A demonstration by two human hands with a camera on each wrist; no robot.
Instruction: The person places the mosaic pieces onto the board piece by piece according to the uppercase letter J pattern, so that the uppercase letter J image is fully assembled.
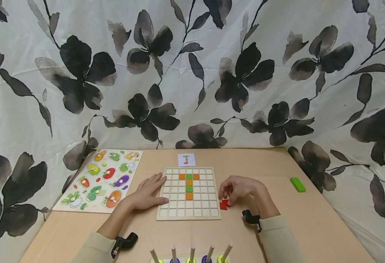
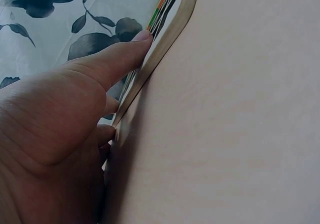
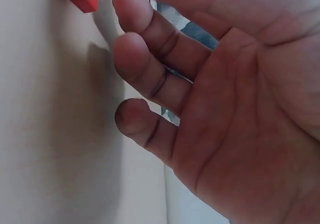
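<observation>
Small red, flat-sided pieces [image 1: 223,206] lie on the tan tabletop [image 1: 311,230], just beside the right edge of a pale, square-celled board [image 1: 176,216], presumably for easy reach. The right hand [image 1: 241,190] bends its fingers over them (whether it pinches one cannot be told). The left hand [image 1: 146,193], fingers extended, touches the board's left edge, apparently steadying it. Cells hold orange squares [image 1: 189,196] and green squares [image 1: 189,189], forming a T. Nearer the person, upright wooden pegs [image 1: 193,252] carry yellow and blue rings [image 1: 174,260].
</observation>
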